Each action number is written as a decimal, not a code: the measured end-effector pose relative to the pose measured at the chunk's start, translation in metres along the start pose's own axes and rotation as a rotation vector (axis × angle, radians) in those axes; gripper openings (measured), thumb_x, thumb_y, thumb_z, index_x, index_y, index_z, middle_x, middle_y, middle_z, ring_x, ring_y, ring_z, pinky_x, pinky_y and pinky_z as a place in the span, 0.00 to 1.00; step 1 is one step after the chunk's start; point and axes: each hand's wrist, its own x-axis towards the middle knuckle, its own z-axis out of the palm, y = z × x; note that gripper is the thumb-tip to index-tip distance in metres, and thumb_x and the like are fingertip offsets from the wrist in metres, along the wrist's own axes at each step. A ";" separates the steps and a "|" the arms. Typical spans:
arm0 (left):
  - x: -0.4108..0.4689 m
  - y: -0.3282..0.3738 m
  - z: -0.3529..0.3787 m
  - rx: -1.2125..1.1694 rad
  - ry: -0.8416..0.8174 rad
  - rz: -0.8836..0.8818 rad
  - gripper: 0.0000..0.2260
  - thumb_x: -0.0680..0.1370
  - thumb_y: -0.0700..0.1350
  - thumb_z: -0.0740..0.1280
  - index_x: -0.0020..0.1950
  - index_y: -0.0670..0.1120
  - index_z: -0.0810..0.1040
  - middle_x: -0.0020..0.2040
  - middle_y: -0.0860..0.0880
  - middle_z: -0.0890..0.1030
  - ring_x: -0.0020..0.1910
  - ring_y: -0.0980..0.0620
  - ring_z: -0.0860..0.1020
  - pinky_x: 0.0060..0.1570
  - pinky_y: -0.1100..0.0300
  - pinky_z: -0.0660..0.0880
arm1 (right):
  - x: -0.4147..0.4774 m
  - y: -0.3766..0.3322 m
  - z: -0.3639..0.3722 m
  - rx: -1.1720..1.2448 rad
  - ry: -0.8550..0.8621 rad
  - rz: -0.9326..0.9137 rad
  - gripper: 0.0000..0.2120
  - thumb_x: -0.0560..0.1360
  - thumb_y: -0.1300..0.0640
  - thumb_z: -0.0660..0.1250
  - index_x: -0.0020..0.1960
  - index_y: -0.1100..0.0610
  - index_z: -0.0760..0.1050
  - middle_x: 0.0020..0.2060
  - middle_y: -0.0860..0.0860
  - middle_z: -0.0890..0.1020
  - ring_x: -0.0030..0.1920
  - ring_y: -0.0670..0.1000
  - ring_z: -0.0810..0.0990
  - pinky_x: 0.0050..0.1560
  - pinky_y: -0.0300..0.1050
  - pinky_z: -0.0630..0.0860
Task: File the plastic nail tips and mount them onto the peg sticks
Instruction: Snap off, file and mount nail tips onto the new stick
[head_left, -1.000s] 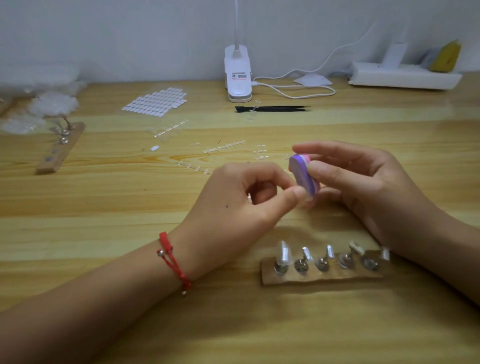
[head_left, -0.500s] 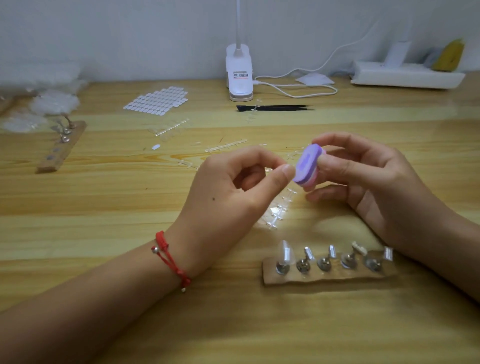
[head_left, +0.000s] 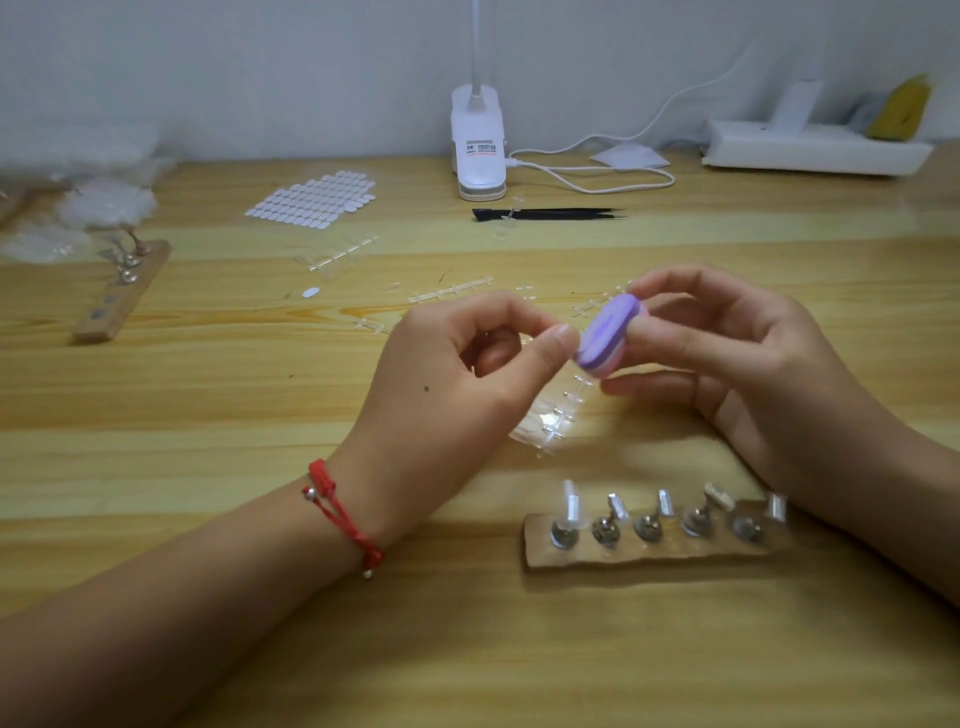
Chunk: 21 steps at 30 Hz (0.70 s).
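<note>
Purple-and-pink buffer block (head_left: 608, 335), tilted and held off the wooden table (head_left: 208, 405) at frame centre. The right hand (head_left: 737, 364) grips it, thumb on the near edge and forefinger curled over the far edge; the other fingers curl loosely beneath. The left hand (head_left: 457, 374) meets the block from 9 o'clock, its thumb and forefinger pinched narrowly together with their tips touching the purple face. Whatever lies in that pinch is too small to make out. A red cord bracelet (head_left: 337, 512) circles the left wrist.

On the table directly below the block lies a clear strip of plastic nail tips (head_left: 550, 421). At 5 o'clock stands a wooden peg holder (head_left: 649, 551) bearing five metal peg sticks. A clear nail tip (head_left: 570, 501) stands on the leftmost peg; small clear or pale pieces top the other four. A second wooden holder (head_left: 119, 296) lies at 9 o'clock, well apart.

Bare plastic sprues (head_left: 452, 288) lie just beyond the hands. Further back:
- at 11 o'clock, a sheet of white oval tabs (head_left: 311, 200);
- at 12 o'clock, a white clip lamp (head_left: 478, 150), with black tweezers (head_left: 550, 213) just in front;
- at 2 o'clock, a white power strip (head_left: 810, 150).
</note>
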 end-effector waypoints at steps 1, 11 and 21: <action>0.000 0.000 0.000 -0.004 0.008 -0.006 0.06 0.74 0.43 0.72 0.37 0.46 0.81 0.26 0.55 0.61 0.26 0.58 0.61 0.29 0.70 0.61 | 0.001 0.000 -0.001 0.038 0.034 0.005 0.11 0.64 0.60 0.71 0.46 0.57 0.78 0.36 0.54 0.84 0.37 0.52 0.85 0.38 0.41 0.81; 0.000 0.000 -0.001 -0.010 0.002 -0.036 0.05 0.75 0.43 0.71 0.39 0.45 0.81 0.27 0.52 0.61 0.25 0.58 0.61 0.28 0.69 0.61 | 0.000 0.000 0.000 0.002 0.037 -0.003 0.11 0.64 0.60 0.71 0.47 0.58 0.78 0.37 0.53 0.84 0.37 0.53 0.85 0.38 0.41 0.81; 0.001 -0.001 -0.001 0.016 -0.025 -0.041 0.05 0.75 0.43 0.70 0.39 0.46 0.81 0.29 0.47 0.63 0.27 0.56 0.62 0.29 0.67 0.62 | -0.001 0.000 0.005 -0.062 -0.035 0.007 0.13 0.61 0.56 0.73 0.45 0.57 0.80 0.37 0.52 0.84 0.37 0.52 0.85 0.37 0.41 0.81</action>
